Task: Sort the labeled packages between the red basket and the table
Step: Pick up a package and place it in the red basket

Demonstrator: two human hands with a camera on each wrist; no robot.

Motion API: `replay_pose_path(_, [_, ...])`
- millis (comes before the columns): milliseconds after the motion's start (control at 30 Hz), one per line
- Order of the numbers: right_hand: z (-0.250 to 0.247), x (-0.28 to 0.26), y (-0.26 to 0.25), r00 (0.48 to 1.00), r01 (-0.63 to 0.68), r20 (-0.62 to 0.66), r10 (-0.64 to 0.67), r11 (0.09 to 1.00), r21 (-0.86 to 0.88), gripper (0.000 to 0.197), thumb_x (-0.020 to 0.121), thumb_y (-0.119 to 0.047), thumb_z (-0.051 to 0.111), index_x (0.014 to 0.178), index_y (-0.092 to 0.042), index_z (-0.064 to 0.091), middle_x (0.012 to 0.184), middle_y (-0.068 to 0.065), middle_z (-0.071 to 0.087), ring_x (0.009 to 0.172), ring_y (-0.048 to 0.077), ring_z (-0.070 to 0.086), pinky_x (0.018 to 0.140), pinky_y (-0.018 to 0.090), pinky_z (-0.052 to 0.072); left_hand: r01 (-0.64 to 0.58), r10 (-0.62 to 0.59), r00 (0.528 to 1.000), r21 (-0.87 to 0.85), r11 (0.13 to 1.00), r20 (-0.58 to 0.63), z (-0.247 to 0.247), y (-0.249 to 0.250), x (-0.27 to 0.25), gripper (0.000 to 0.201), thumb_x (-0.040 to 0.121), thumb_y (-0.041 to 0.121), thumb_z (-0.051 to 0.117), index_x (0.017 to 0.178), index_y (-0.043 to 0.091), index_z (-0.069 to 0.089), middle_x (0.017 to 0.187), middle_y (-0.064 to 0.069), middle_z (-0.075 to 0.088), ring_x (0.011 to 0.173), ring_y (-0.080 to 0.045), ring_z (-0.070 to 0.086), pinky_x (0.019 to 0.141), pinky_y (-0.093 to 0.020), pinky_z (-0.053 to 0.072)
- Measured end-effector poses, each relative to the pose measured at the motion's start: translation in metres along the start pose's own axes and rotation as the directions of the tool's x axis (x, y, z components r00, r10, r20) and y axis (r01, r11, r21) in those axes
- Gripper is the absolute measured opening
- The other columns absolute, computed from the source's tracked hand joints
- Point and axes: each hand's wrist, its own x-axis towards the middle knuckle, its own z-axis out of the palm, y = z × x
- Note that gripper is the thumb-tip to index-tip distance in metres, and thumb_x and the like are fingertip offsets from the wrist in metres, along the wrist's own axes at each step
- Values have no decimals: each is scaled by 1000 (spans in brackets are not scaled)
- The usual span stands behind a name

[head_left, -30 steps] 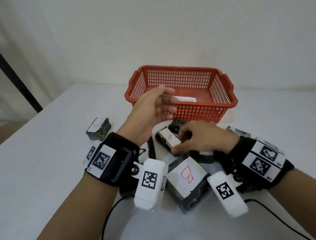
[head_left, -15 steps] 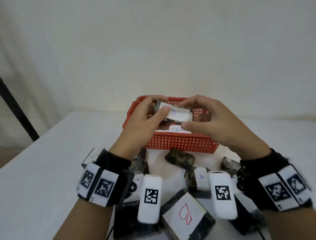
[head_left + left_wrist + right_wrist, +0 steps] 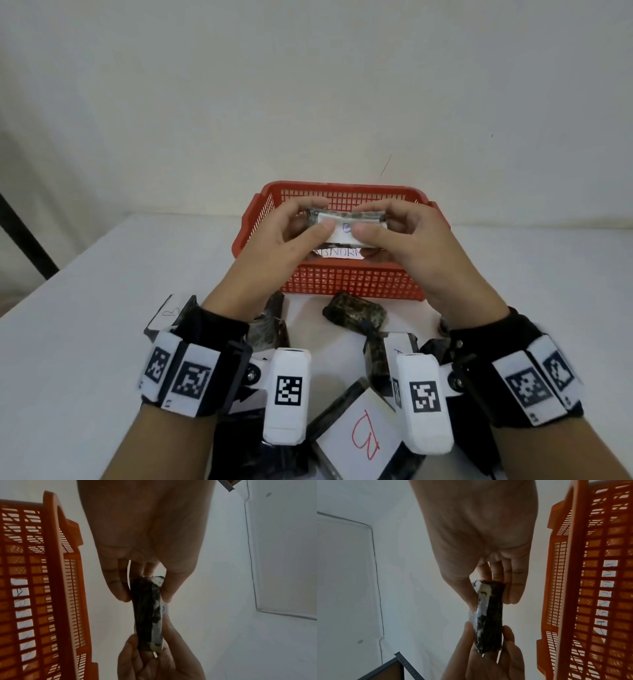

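A small dark package with a white label marked B [image 3: 346,228] is held up over the red basket [image 3: 342,281]. My left hand [image 3: 301,226] pinches its left end and my right hand [image 3: 387,226] pinches its right end, thumbs on the label. The left wrist view shows the package [image 3: 148,614] edge-on between both hands, with the basket [image 3: 51,588] beside it. In the right wrist view the package [image 3: 488,616] is pinched the same way, near the basket [image 3: 573,588]. A white label lies on the basket floor [image 3: 339,253].
Several dark packages lie on the white table [image 3: 85,308] in front of the basket: a large one labeled B in red [image 3: 359,435], an unlabeled-side one [image 3: 354,310], one marked A [image 3: 394,356] and one at the left [image 3: 168,313]. A wall stands behind the basket.
My right hand picked the small package off the table and lifted it over the basket. My left hand joined it, and both now hold it with the label facing me.
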Motion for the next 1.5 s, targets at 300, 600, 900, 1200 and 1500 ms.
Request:
replay_pose_path(300, [-4, 1, 2, 999, 35, -19, -35, 999, -36, 23, 80, -5, 85, 101, -10, 76, 89, 5, 81, 77, 17, 77, 71, 31, 63, 56, -56, 998, -11, 998, 27, 5, -6, 1, 31, 105, 29, 45, 124, 12, 64, 115, -5, 72, 95, -14, 70, 72, -27, 58])
replay_pose_path(600, [-12, -7, -8, 994, 32, 109, -20, 993, -113, 57, 76, -55, 74, 126, -31, 66, 118, -8, 75, 96, 17, 77, 82, 36, 64, -96, 93, 995, -115, 989, -31, -3, -7, 1, 26, 96, 17, 61, 122, 13, 66, 121, -12, 71, 115, -32, 67, 99, -48, 54])
replay_pose_path(900, [-4, -9, -6, 998, -2, 67, 5, 999, -46, 32, 79, -42, 78, 104, -22, 77, 93, 0, 81, 73, 14, 75, 70, 29, 64, -143, 148, 987, -76, 987, 65, -1, -5, -2, 34, 92, 18, 62, 126, 19, 65, 122, -5, 71, 115, -26, 68, 96, -43, 54])
replay_pose_path(1200, [-2, -8, 1, 999, 39, -27, -40, 999, -21, 25, 90, -18, 78, 114, -10, 75, 94, 7, 81, 83, 22, 78, 73, 27, 64, -123, 120, 989, 24, 992, 91, 3, -8, -3, 36, 93, 27, 65, 128, 21, 63, 122, -2, 70, 112, -20, 68, 91, -37, 58])
replay_pose_path(1500, [-13, -9, -5, 998, 25, 58, -20, 996, -83, 42, 85, -38, 77, 124, -24, 68, 111, -3, 76, 78, 14, 76, 73, 30, 64, -82, 80, 996, 50, 995, 50, 3, -8, -3, 36, 94, 17, 67, 130, 18, 61, 106, 2, 73, 92, -15, 72, 83, -34, 58])
